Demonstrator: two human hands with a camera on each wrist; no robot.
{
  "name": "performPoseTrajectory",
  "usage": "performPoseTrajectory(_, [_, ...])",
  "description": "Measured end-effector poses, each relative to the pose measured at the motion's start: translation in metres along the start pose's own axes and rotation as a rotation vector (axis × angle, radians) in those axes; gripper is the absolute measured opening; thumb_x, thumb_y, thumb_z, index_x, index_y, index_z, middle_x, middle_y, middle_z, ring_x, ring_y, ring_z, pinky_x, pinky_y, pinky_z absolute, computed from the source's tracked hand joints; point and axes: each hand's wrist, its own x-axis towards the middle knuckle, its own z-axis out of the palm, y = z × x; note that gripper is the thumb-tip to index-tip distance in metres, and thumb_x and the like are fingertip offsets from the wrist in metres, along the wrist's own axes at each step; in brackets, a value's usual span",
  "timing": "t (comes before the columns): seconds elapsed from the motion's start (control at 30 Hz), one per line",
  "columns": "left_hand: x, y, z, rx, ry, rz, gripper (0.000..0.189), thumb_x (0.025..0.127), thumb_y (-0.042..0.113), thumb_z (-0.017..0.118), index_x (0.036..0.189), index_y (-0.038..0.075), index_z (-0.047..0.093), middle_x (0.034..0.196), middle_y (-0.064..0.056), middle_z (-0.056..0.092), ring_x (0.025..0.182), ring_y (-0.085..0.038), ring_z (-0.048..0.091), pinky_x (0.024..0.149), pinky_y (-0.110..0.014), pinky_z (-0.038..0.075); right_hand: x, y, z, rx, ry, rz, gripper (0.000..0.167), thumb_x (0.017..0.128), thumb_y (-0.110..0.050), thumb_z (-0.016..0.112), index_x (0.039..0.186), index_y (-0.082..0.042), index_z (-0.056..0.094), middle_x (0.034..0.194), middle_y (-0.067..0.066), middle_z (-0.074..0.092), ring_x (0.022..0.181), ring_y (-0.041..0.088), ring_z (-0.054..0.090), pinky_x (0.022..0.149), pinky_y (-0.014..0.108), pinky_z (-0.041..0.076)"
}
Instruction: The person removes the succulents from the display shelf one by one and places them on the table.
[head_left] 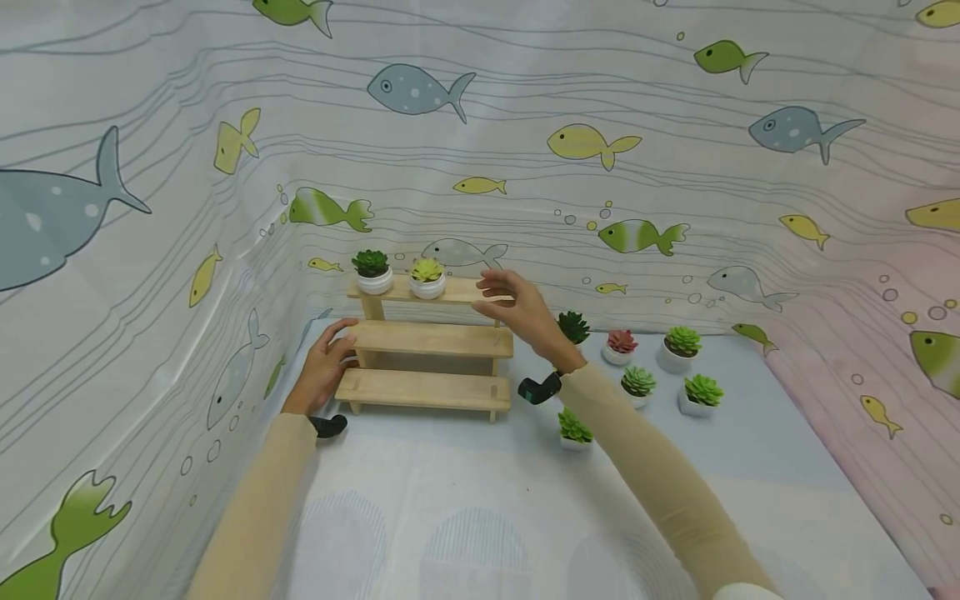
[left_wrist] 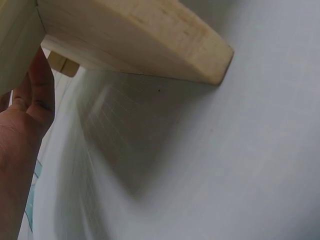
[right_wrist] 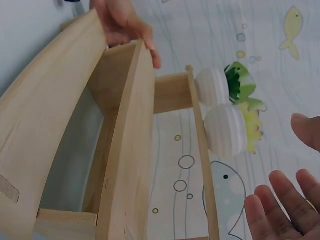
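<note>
A three-tier wooden plant stand (head_left: 431,338) stands on the table. At the left end of its middle tier my left hand (head_left: 324,367) grips the board, its fingers over the edge; in the left wrist view the hand (left_wrist: 27,105) is partly behind wood. On the top tier sit a dark green succulent in a white pot (head_left: 373,275) and a yellow-green succulent in a white pot (head_left: 427,279), side by side. My right hand (head_left: 525,312) hovers at the top tier's right end, fingers extended and thumb apart, holding nothing; it also appears in the right wrist view (right_wrist: 285,212).
Right of the stand are several potted succulents, including a red one (head_left: 620,347), a pale green one (head_left: 637,385) and a bright green one (head_left: 575,429) nearest the front. A dark green plant (head_left: 573,327) is partly hidden by my right arm. Fish-printed cloth (head_left: 525,100) surrounds the table.
</note>
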Motion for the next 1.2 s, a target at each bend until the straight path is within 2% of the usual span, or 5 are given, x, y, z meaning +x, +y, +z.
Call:
performPoseTrajectory(0.37, [-0.003,-0.002,-0.003,0.005,-0.011,-0.003,0.053,0.106,0.022,0.062,0.153,0.011,0.043,0.117,0.0,0.066,0.103,-0.02,0.064,0.089,-0.037,0.052,0.028,-0.004,0.033,-0.05,-0.017,0.023,0.061,0.096,-0.029,0.077,0.149,-0.012,0.051,0.142,0.005,0.056,0.131,0.025,0.054,0.105,0.032,0.046])
performPoseTrajectory(0.6, [0.005,-0.011,-0.009,0.001,0.004,0.003,0.051,0.107,0.022,0.06,0.154,0.013,0.043,0.118,-0.001,0.065,0.102,-0.017,0.065,0.086,-0.034,0.053,0.042,-0.006,0.047,-0.034,0.015,-0.011,0.066,0.094,-0.023,0.079,0.15,-0.006,0.049,0.144,0.014,0.055,0.131,0.031,0.053,0.109,0.039,0.044])
performPoseTrajectory(0.83, [0.008,-0.017,-0.012,0.014,0.019,0.0,0.052,0.107,0.023,0.059,0.155,0.015,0.043,0.12,-0.001,0.064,0.102,-0.017,0.064,0.086,-0.033,0.052,0.053,0.0,0.055,-0.075,0.036,0.058,0.072,0.091,-0.031,0.082,0.152,-0.011,0.047,0.145,0.013,0.055,0.128,0.029,0.056,0.103,0.034,0.049])
performPoseTrajectory(0.97, [0.007,-0.015,-0.011,0.016,0.016,-0.003,0.052,0.107,0.023,0.059,0.155,0.014,0.042,0.119,-0.001,0.064,0.103,-0.017,0.064,0.088,-0.037,0.051,0.059,0.004,0.061,-0.086,0.037,0.082,0.075,0.091,-0.034,0.082,0.152,-0.009,0.046,0.143,0.012,0.056,0.127,0.033,0.057,0.102,0.037,0.05])
performPoseTrajectory(1.2, [-0.001,0.001,-0.002,0.022,-0.004,-0.01,0.051,0.106,0.022,0.061,0.153,0.012,0.044,0.115,-0.001,0.064,0.104,-0.023,0.062,0.091,-0.042,0.048,0.067,0.007,0.069,-0.116,0.009,0.114,0.077,0.093,-0.035,0.079,0.155,-0.008,0.042,0.139,0.009,0.057,0.123,0.024,0.058,0.099,0.033,0.05])
